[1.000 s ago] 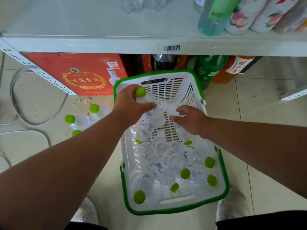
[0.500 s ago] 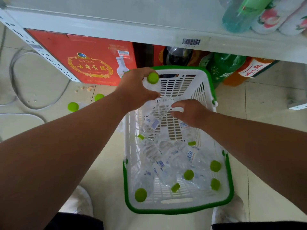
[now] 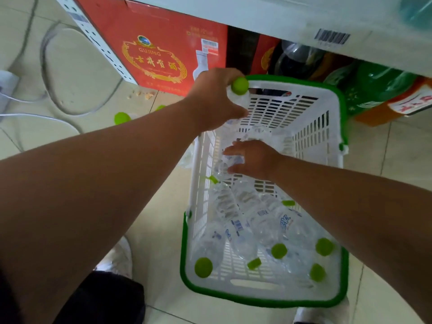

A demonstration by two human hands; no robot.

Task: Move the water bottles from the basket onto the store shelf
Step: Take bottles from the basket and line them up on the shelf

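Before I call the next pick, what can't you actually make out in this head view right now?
- Shelf top: cut off by the upper edge.
- Bottle body in left hand: hidden by the hand; only its green cap shows.
- Right hand grip: fingertips blurred among the bottles.
- Floor bottles: hidden behind left forearm.

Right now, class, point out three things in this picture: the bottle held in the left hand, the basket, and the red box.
Bottle in left hand [image 3: 239,85], head view: on its green cap.
Basket [image 3: 261,300], head view: on the green near rim.
Red box [image 3: 163,33], head view: on its printed front face.
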